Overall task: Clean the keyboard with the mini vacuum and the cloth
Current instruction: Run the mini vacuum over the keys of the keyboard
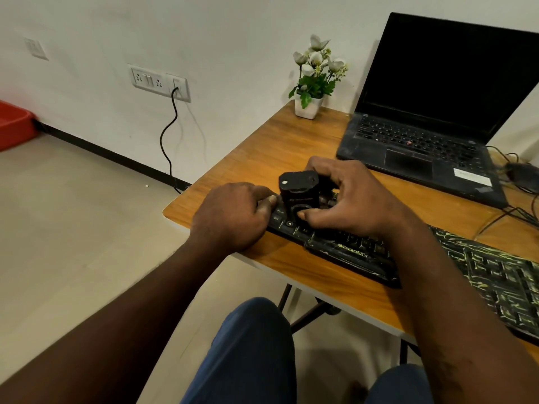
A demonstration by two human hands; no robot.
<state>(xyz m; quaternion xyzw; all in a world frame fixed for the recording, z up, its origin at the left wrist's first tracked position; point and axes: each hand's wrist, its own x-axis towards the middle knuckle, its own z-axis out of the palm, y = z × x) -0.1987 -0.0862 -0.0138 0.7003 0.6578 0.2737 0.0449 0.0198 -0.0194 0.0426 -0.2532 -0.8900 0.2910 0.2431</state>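
Observation:
A black keyboard [493, 275] lies slantwise along the front of the wooden table [262, 150], its right half speckled with pale dirt. The small black mini vacuum [297, 188] stands on the keyboard's left end, over the Ctrl and Alt keys. My right hand [350, 196] wraps around the vacuum from the right, thumb in front of it. My left hand [233, 214] presses on the keyboard's left edge with curled fingers and holds it steady. No cloth is in view.
An open black laptop [431, 118] with a dark screen stands at the back right, cables [513, 211] trailing beside it. A white pot of flowers [312, 80] sits at the table's far corner. A black cord [167, 141] hangs from the wall socket. My knees are under the table edge.

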